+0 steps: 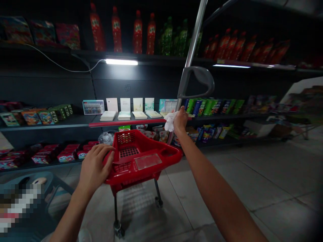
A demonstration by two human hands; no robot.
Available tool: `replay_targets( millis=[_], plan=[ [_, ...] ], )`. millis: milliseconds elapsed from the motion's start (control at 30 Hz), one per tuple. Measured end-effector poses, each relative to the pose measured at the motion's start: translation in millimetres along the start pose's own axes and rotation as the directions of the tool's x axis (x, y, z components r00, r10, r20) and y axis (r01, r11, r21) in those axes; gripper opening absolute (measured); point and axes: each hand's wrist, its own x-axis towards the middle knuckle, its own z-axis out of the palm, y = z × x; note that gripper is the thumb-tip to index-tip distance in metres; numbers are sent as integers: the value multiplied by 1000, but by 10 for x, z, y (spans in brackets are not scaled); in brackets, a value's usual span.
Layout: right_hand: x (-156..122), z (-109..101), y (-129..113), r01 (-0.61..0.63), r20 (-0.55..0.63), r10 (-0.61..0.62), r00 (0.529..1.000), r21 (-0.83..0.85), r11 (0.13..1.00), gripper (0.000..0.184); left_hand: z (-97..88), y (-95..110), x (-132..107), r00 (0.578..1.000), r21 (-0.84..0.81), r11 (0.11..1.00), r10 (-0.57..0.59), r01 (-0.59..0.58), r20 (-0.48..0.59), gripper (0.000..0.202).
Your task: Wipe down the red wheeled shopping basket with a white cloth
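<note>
A small red shopping cart [148, 161] with a mesh basket stands before me on castors. My left hand [97, 164] is closed over its left rim, fingers curled on the edge. A metal pole [194, 37] with a grey looped handle [199, 79] rises at a tilt from the cart's right side. Low on this pole, under the loop, my right hand [181, 121] is closed around a crumpled white tissue or cloth [170, 121], pressing it against the metal. The far side of that grip is hidden.
Dark shelves hold red bottles [137, 32], green bottles [169, 37], white booklets [126, 115] and snack packs [209, 107]. A lit tube lamp [121, 62] hangs under the upper shelf. A blue-grey plastic stool [47, 181] stands at lower left. Tiled floor [227, 174] extends right.
</note>
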Motion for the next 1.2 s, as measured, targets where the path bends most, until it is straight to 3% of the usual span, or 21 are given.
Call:
replay_targets(
  millis=[67,167,300,367,500,667,800,933,1100,1200],
  plan=[
    [-40,-11,15,-16,-50,15,999,-24,1000,74,-5,291,-77,998,0,998,67,-67,15,23],
    [-132,-6,35,-45,-88,43,995,-28,999,75,185,605,-252,990,3,992,129,-129,55,24],
    [-284,-6,85,-77,-87,81,993,48,996,72,489,722,-418,992,98,987,119,-123,44,32],
    [-367,-24,131,-99,-58,103,993,69,993,69,529,676,-433,992,141,982,123,-126,30,27],
    [-558,-71,232,-130,-15,131,991,46,990,66,441,500,-402,991,184,974,130,-132,21,15],
    [-861,-77,239,-231,130,219,967,80,970,65,302,184,-369,984,283,946,176,-159,-36,18],
    [-1120,-42,157,-253,247,212,945,147,956,63,210,-72,-336,976,272,946,205,-177,-79,21],
    [-1376,21,110,-286,295,232,927,155,946,63,167,-268,-317,971,285,952,168,-114,-171,22],
    [-1674,121,115,-387,369,308,877,160,908,67,124,-477,-280,979,303,952,92,-33,-182,26],
    [-1814,173,97,-341,392,272,879,118,933,73,74,-528,-225,984,326,944,14,45,-176,27]
  ],
)
